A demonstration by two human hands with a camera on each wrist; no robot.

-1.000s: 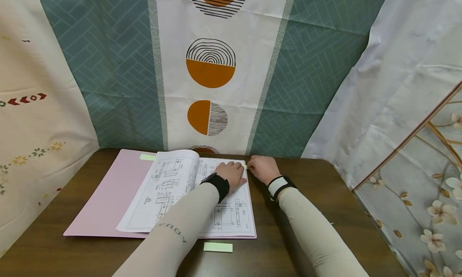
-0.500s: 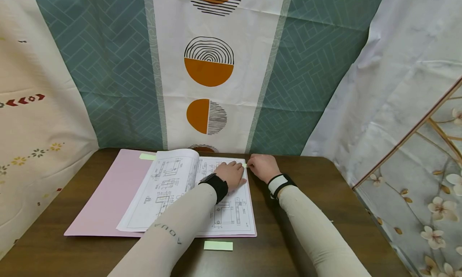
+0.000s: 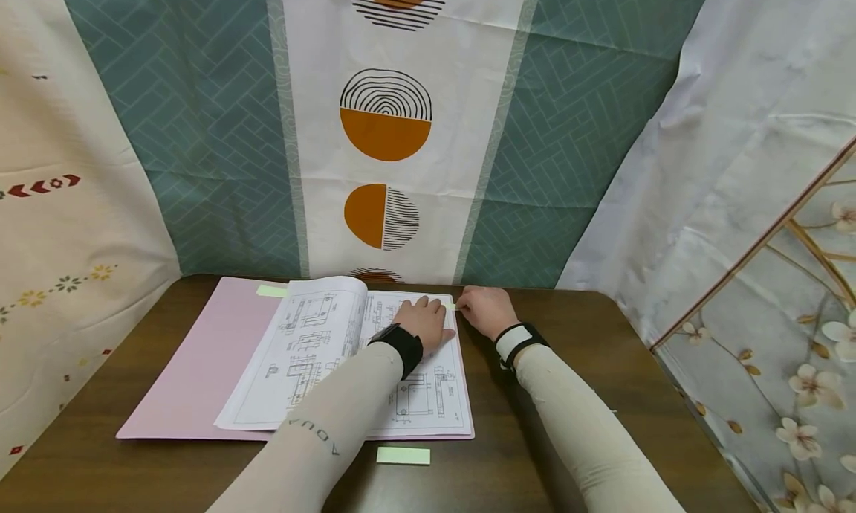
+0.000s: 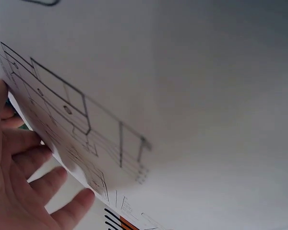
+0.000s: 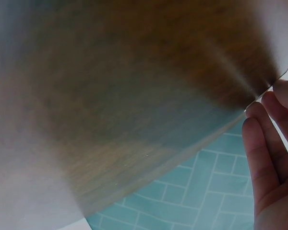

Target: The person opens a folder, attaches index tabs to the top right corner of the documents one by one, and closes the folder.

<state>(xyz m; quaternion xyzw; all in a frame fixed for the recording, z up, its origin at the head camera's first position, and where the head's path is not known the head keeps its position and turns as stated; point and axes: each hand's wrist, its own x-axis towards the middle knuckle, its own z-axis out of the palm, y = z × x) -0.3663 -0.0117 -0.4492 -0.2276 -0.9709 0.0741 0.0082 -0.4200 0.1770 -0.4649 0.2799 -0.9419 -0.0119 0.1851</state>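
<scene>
An open pink folder [image 3: 194, 364] lies on the dark wooden table [image 3: 575, 394], with sheets of technical drawings [image 3: 314, 357] on its right half. My left hand [image 3: 423, 323] rests flat, fingers straight, on the upper right of the top sheet [image 4: 182, 96]. My right hand [image 3: 483, 309] sits at the sheet's top right corner and pinches a small pale green sticky tab [image 3: 451, 306] against the page edge. In the right wrist view my fingers [image 5: 266, 158] lie beside the table edge. One page arches up near the folder's spine.
A green sticky-note strip [image 3: 403, 456] lies on the table in front of the folder. Another green tab [image 3: 271, 291] sticks out at the folder's top left. Patterned curtains [image 3: 388, 126] hang close behind the table, and a floral screen [image 3: 789, 349] stands at the right.
The hands stay nearly as they were; my left hand has crept slightly up the page. The head view has shifted a little.
</scene>
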